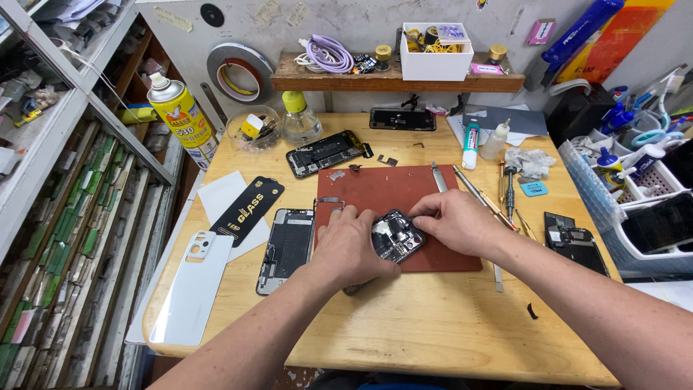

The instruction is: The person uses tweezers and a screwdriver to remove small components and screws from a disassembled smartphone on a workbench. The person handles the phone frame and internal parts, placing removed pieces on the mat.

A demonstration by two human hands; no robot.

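An opened phone body (pixel 396 235) with its dark insides showing lies on a red work mat (pixel 404 189) in the middle of a wooden table (pixel 433 325). My left hand (pixel 351 245) covers the phone's left half and presses it down on the mat. My right hand (pixel 456 220) rests on its upper right edge, fingertips pinched at the rim. Whether the fingers grip a small part is hidden.
A phone frame (pixel 286 247) and a white back panel (pixel 193 285) lie left of the mat. Another opened phone (pixel 326 152) lies behind it. Screwdrivers and tweezers (pixel 498 195) sit to the right, beside a dark phone part (pixel 575 244). A yellow spray can (pixel 180 114) stands far left.
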